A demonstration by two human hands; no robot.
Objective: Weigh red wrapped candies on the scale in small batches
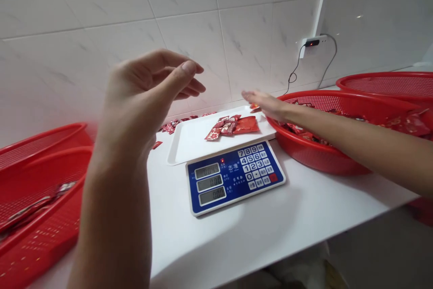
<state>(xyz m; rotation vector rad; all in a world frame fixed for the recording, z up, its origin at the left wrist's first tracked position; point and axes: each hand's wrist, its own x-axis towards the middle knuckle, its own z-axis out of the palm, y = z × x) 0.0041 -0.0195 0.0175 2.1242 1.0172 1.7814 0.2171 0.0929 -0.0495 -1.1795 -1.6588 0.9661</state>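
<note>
We note packets (pixel 228 128) on the tray (pixel 186 144), likely so the scale (pixel 235 178) bears them; left grip (pixel 145 86), ten o'clock, parted, empty; right grip (pixel 267 105), two o'clock, we cannot tell.

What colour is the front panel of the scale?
The panel is blue, edged in white; head view shows it.

The left hand (pixel 137 86) is bare. Its thumb (pixel 169 86) has a short, smooth nail (pixel 188 67) at the tip. Below that hand, the left arm (pixel 117 208) is bare too. The right hand (pixel 267 104) is bare and a bit blurry, and behind it the right arm (pixel 352 138) is bare and slim.
</note>
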